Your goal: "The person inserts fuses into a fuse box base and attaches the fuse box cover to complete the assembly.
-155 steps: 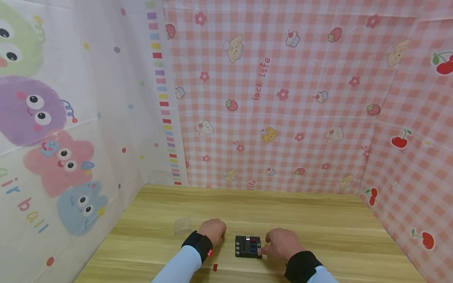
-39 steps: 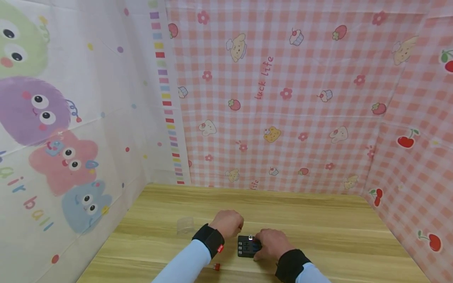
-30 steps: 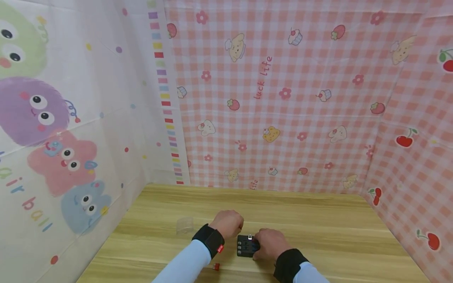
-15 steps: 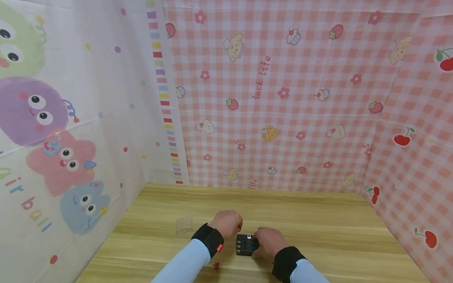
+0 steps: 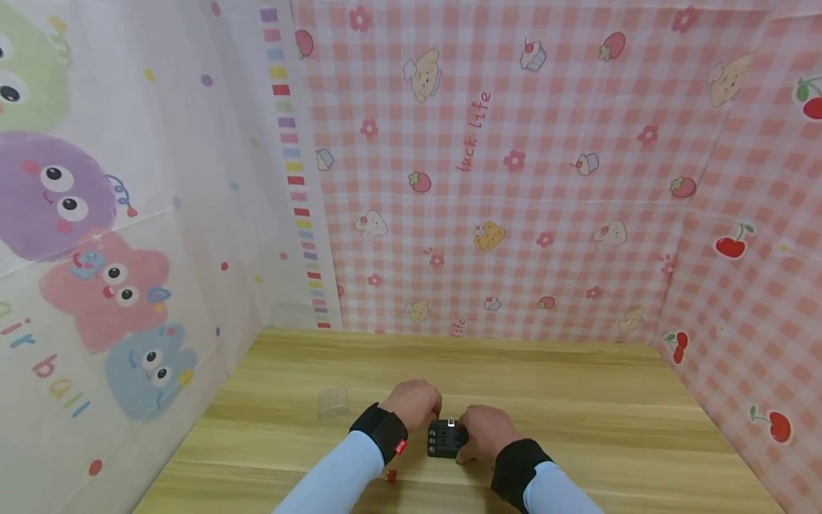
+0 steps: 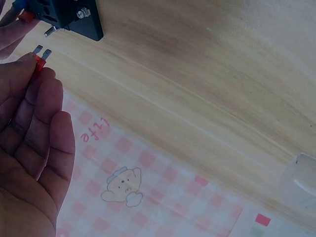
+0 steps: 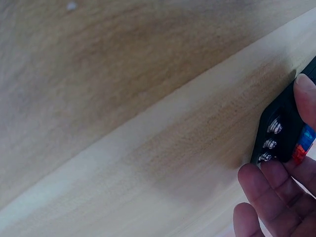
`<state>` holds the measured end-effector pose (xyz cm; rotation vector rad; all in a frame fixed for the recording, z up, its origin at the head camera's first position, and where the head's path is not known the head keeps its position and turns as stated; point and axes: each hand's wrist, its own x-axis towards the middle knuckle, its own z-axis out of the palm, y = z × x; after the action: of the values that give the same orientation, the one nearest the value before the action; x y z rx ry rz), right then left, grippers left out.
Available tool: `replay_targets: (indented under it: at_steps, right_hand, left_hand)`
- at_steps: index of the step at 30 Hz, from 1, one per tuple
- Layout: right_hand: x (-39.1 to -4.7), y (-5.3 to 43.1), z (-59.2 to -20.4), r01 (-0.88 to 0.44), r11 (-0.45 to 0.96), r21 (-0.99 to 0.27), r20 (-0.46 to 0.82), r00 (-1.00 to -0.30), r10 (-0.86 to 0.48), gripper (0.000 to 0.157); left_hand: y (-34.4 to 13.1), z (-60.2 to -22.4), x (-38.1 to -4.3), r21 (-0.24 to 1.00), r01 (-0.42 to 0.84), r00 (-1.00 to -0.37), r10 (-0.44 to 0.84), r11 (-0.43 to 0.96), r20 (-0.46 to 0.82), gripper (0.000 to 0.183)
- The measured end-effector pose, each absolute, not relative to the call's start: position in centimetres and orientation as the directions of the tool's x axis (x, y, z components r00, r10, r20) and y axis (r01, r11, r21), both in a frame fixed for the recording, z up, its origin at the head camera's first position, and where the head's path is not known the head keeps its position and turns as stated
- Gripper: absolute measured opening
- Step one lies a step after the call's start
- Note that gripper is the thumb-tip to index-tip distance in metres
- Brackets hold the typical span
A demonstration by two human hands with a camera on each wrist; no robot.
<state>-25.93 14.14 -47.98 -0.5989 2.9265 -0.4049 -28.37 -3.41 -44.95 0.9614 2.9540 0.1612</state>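
In the left wrist view my left hand [image 6: 29, 133] pinches a red blade fuse [image 6: 38, 65] between thumb and fingertips, its two metal prongs pointing at the black fuse block [image 6: 76, 19], a small gap apart. The head view shows that left hand [image 5: 414, 403] just behind and left of the fuse block [image 5: 443, 440], hiding the fuse. My right hand [image 5: 491, 432] grips the block's right side, thumb on the near edge. In the right wrist view a blue fuse [image 7: 307, 136] and a red fuse [image 7: 299, 152] sit in the block [image 7: 281, 128], beside several screw terminals [image 7: 274, 126].
Another small red fuse [image 5: 391, 476] lies on the wooden table [image 5: 578, 400] beside my left forearm. A clear plastic cover [image 5: 333, 402] lies to the left. Patterned cloth walls [image 5: 501, 200] enclose the back and both sides.
Since the earliest frame my left hand has moved right, up to the block. My right hand has moved left from touching the block's right edge to gripping it. Over the last second little differs.
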Motion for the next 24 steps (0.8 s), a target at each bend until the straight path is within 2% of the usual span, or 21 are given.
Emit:
replay_targets:
  at_steps: [18,24]
  right_hand:
    - [-25.85,14.22,-47.67,-0.374,0.872,-0.316,-0.063,-0.909,-0.412,0.031]
    - [-25.84,14.26,-47.72,-0.374,0.875,-0.307,-0.06,-0.91,-0.41,0.032]
  left_hand:
    - [-2.64,-45.52,-28.07,0.085,0.629,-0.777,0.629,0.772,0.032,0.007]
    - [-2.48,-45.78,-28.05,0.102,0.618,-0.785,0.619,0.779,0.031,0.006]
